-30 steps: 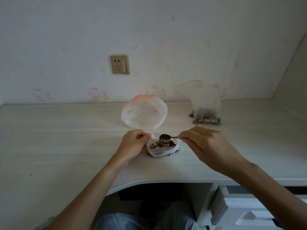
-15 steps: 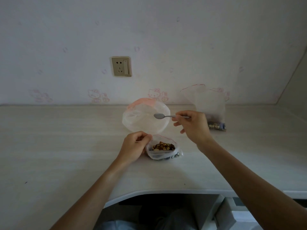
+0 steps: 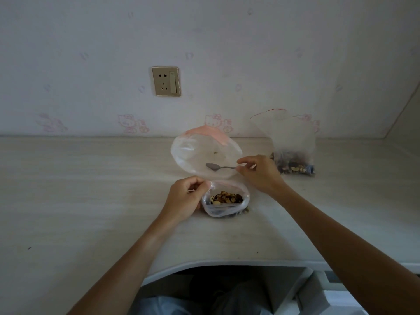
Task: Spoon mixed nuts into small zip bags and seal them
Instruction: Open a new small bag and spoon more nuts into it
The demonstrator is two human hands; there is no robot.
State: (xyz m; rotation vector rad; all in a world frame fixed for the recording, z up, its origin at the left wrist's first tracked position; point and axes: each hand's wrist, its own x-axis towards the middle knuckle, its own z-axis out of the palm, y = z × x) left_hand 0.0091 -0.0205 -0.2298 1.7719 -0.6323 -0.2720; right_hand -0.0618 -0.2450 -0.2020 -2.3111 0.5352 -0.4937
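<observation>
A small clear zip bag (image 3: pixel 227 209) stands open on the desk (image 3: pixel 91 201) with mixed nuts (image 3: pixel 226 198) inside. My left hand (image 3: pixel 186 196) pinches its left rim. Just behind it is a translucent bowl (image 3: pixel 195 153) with a pink rim, tilted toward me and almost empty. The metal spoon (image 3: pixel 217 167) lies with its tip inside that bowl, and my right hand (image 3: pixel 259 172) holds the end of its handle. A larger clear bag (image 3: pixel 293 153) with nuts at its bottom stands at the back right.
A wall with a socket (image 3: pixel 166 81) closes off the back of the desk. The desk's front edge curves inward above my lap, and a white drawer unit (image 3: pixel 318 292) sits below at the right.
My right hand lifted the spoon off the small bag, carried it back and lowered its tip into the bowl. My left hand kept its hold on the bag's rim.
</observation>
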